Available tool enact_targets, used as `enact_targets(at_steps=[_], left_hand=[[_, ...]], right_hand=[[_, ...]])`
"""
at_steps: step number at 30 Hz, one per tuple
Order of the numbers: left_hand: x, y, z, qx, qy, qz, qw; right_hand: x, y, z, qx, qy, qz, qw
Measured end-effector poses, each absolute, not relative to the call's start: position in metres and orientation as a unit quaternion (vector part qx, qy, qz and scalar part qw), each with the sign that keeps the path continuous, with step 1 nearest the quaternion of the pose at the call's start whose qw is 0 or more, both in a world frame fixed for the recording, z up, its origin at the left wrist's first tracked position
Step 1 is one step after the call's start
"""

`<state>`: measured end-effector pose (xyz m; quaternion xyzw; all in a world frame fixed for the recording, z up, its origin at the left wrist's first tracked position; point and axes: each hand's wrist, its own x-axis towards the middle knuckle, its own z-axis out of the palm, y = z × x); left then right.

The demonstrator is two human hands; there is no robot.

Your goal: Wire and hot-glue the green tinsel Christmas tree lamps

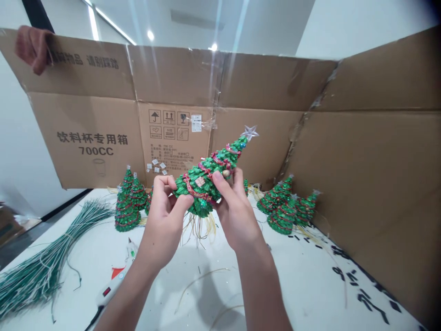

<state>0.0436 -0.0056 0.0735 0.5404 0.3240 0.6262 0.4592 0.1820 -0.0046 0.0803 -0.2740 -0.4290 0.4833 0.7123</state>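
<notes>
A small green Christmas tree (pixel 206 177) with red garland and a clear star on top is held up over the table, tilted so its tip points to the upper right. My left hand (pixel 165 211) pinches the lower left side near its base. With thumb and fingers, my right hand (pixel 234 209) grips its right side about halfway up. Thin yellowish strands (pixel 200 228) show below the base; whether they hang from it or lie behind it I cannot tell. Left of my left forearm lies a white hot glue gun (pixel 113 285), partly covered.
Similar trees stand at the back left (pixel 127 204) and lean together at the right (pixel 284 214). A bundle of green wires (pixel 44 257) covers the left side. Black scraps (pixel 351 276) lie along the right edge. Cardboard walls (pixel 275 92) enclose the back and right; a brown cloth (pixel 32 46) hangs there.
</notes>
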Motion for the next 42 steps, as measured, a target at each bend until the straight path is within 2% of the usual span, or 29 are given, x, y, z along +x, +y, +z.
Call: enact_targets(at_steps=[20,26,33,39,42], left_hand=[[0.030,0.013,0.075,0.511,0.363,0.562,0.539],[0.028,0.013,0.073,0.531,0.347,0.558,0.536],[0.026,0.007,0.074,0.529,0.288,0.576,0.553],[0.025,-0.003,0.081,0.552,0.297,0.576,0.524],[0.022,-0.009,0.082,0.616,0.291,0.555,0.478]], right_hand=[[0.187,0.011,0.065,-0.332,-0.527,0.300,0.722],[0.189,0.015,0.067,-0.317,-0.534,0.333,0.709],[0.191,0.018,0.068,-0.308,-0.471,0.384,0.732],[0.193,0.016,0.069,-0.311,-0.450,0.413,0.728],[0.193,0.017,0.069,-0.301,-0.440,0.417,0.736]])
